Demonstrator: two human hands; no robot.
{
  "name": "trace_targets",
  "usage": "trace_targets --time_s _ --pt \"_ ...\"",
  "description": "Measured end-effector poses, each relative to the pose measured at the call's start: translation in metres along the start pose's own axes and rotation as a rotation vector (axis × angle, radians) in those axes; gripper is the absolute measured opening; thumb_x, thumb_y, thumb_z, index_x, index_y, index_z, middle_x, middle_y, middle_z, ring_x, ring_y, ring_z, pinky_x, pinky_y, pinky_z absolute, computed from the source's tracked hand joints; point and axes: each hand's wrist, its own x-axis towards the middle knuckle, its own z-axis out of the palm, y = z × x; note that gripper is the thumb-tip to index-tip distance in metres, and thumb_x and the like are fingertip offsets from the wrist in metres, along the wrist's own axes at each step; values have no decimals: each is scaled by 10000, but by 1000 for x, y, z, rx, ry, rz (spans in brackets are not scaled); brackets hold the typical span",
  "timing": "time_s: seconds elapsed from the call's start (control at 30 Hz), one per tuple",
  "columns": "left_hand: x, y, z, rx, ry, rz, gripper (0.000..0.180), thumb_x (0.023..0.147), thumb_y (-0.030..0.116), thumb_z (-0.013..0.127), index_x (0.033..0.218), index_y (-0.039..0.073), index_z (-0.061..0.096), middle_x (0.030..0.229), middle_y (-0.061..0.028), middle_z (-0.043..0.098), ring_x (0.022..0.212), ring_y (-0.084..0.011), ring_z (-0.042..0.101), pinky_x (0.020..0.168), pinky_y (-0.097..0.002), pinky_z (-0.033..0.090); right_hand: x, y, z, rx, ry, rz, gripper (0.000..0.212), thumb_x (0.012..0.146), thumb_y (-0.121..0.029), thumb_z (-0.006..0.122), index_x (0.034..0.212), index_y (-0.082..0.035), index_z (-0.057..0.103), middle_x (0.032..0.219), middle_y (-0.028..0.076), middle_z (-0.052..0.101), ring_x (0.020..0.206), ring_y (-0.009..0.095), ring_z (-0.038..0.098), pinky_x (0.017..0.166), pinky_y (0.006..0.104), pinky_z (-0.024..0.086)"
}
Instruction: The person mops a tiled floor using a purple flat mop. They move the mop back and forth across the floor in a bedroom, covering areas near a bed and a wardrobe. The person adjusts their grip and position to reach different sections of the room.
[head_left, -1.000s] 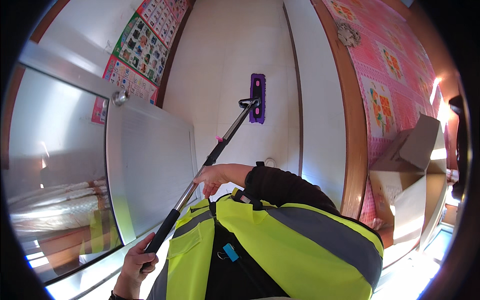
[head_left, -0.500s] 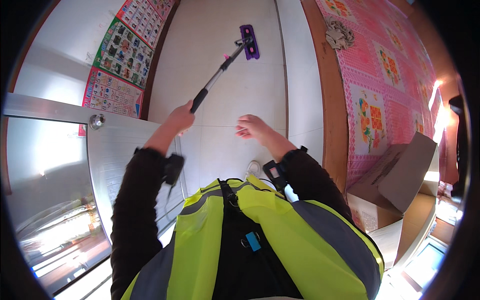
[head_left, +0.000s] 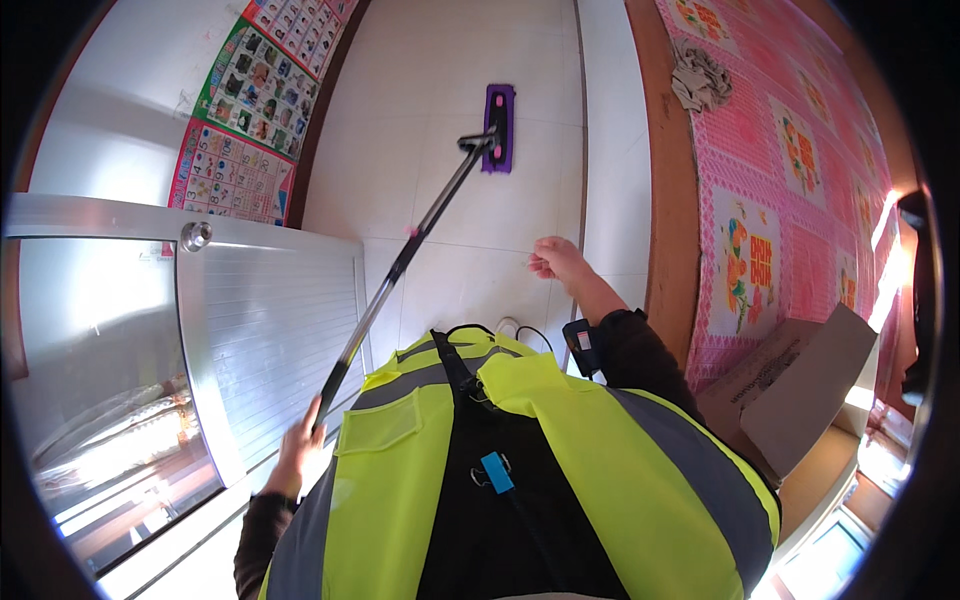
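Note:
A flat mop (head_left: 425, 228) with a long black and silver handle slants across the pale tiled floor. Its purple head (head_left: 509, 130) lies flat near the far middle of the passage. My left hand (head_left: 301, 444) is closed round the handle's near end, low at my left side beside the vest. My right hand (head_left: 562, 262) is apart from the mop, held over the floor by the right wall. Its fingers are curled together, and whatever is in them, if anything, is too small to make out.
At the left stands a metal door (head_left: 285, 330) with a round knob (head_left: 197, 236); charts (head_left: 245, 120) hang beyond it. On the right, a pink patterned cover (head_left: 735, 180) lies on a raised wooden-edged surface, with a crumpled cloth (head_left: 702, 76) and an open cardboard box (head_left: 790, 385).
My left hand has drawn back toward me with the handle. The mop head has come nearer and turned more upright in view. My right hand has shifted right.

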Motion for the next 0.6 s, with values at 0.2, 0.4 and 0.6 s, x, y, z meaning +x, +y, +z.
trace_targets --time_s 0.2,0.4,0.6 --pt "-111 -122 8 334 -98 -656 428 654 397 702 960 110 619 842 -137 656 803 -313 629 705 -397 506 17 -67 -46 -843 529 -581 308 749 -189 595 1016 -38 562 1024 120 586 991 273 548 857 362 432" --pt "25 -67 -7 297 -31 -418 385 689 331 687 965 89 571 943 -162 626 928 -329 588 795 -416 477 -8 -119 -108 -1409 1035 -541 706 739 -286 628 1334 -52 329 1387 163 295 1303 331 232 1055 447 208" --pt "151 52 -42 346 -60 -198 203 785 138 501 977 75 499 860 -202 622 859 -371 601 731 -463 474 -1 -104 -128 -1538 989 -279 760 778 -182 553 1406 -89 136 1461 122 155 1348 294 140 1084 418 145"
